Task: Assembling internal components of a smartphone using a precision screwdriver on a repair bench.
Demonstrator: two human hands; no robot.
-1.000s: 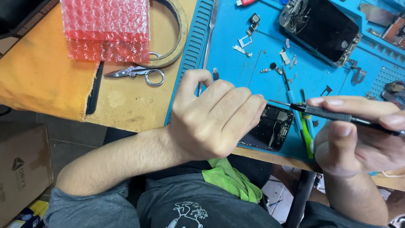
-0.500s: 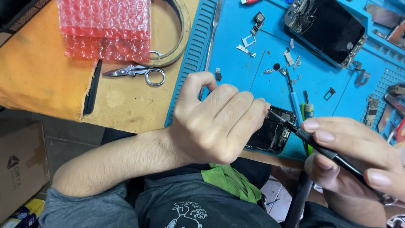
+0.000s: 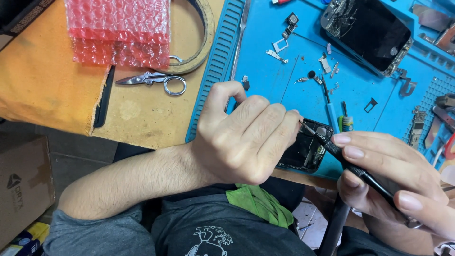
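Your left hand (image 3: 244, 135) clamped on opened phone (image 3: 305, 147); right hand (image 3: 384, 178) pinching screwdriver (image 3: 348, 163); tip slip likely gouges board; loose screws (image 3: 327, 61) may scatter.

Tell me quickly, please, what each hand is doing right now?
Left hand: curled closed, steadying the opened phone on the blue mat.
Right hand: closed around a black screwdriver, tip at the phone.

Black screwdriver (image 3: 353, 163) now steeply tilted, tip against the left hand's (image 3: 244, 135) fingertips (formerly level).
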